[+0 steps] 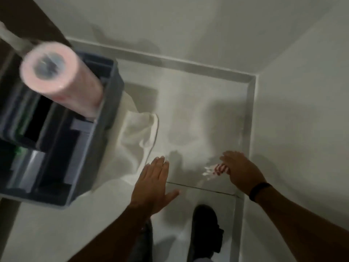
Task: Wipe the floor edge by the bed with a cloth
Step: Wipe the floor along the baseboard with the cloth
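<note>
A small red-and-white striped cloth (220, 168), blurred, sticks out from under the thumb side of my right hand (243, 172), which grips it just above the white tiled floor (198, 118). That hand hovers close to the grey skirting edge (250, 118) by the right wall. My left hand (152, 183) is flat, fingers straight and apart, holding nothing, beside a rumpled white sheet (138, 129) that hangs toward the floor at the left.
A grey cleaning caddy (62, 140) with a pink paper roll (62, 76) fills the left side, resting on the white surface. My black shoe (204, 229) stands on the floor below the hands. Walls close the corner behind and to the right.
</note>
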